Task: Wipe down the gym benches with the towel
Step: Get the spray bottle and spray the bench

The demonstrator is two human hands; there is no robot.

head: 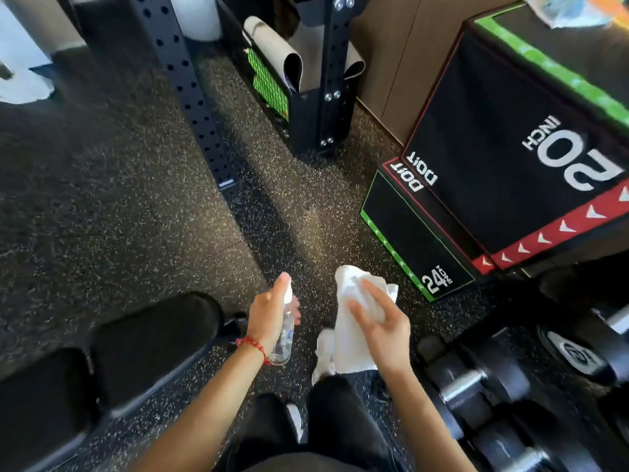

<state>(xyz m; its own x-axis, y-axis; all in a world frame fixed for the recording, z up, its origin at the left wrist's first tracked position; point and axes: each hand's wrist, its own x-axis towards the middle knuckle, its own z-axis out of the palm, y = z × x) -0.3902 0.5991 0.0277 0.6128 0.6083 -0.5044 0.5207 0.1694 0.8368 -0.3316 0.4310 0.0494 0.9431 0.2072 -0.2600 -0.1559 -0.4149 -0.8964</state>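
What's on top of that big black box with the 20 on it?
On the plyo box, at its far corner by the picture's top edge, lies something pale with blue and orange patches. It is blurred and cut off, so I cannot tell what it is.

Bench left, dumbbells right, plyo boxes behind.

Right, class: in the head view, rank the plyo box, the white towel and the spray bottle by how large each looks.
1. plyo box, by far the largest.
2. white towel, held in the right hand.
3. spray bottle, gripped by the left hand.
The towel and bottle are nearer the camera, so appear enlarged.
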